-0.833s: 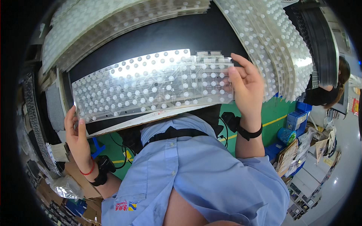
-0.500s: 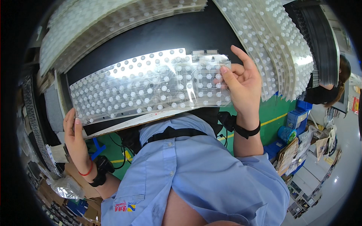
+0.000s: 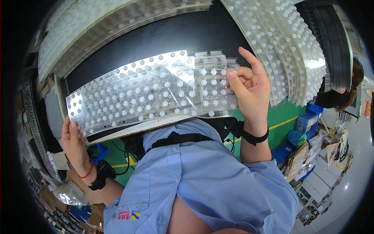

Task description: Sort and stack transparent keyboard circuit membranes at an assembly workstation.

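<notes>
A clear keyboard membrane sheet [image 3: 150, 95] with white rubber domes and fine printed traces lies across the near part of the black work surface. At its right end my right hand [image 3: 249, 87] pinches it between thumb and fingers, the index finger raised apart. The left corner is held by my left hand [image 3: 75, 142], thumb at the edge and the other fingers partly hidden. Comb-like contact tails [image 3: 210, 56] stick out along the far right edge, in overlapping layers. Glare whitens part of the sheet.
Stacks of similar domed sheets stand at the far left [image 3: 101, 33] and right [image 3: 284, 50]. Dark keyboard-like parts [image 3: 331, 46] are piled farther right, near another person [image 3: 346, 89]. A white board edge [image 3: 156, 124] runs along the near side. Blue bins [image 3: 307, 123] stand on the floor.
My left hand has moved slightly left and nearer, along with the sheet's left end. At the right, the contact tails look more spread apart; my right hand has barely moved.
</notes>
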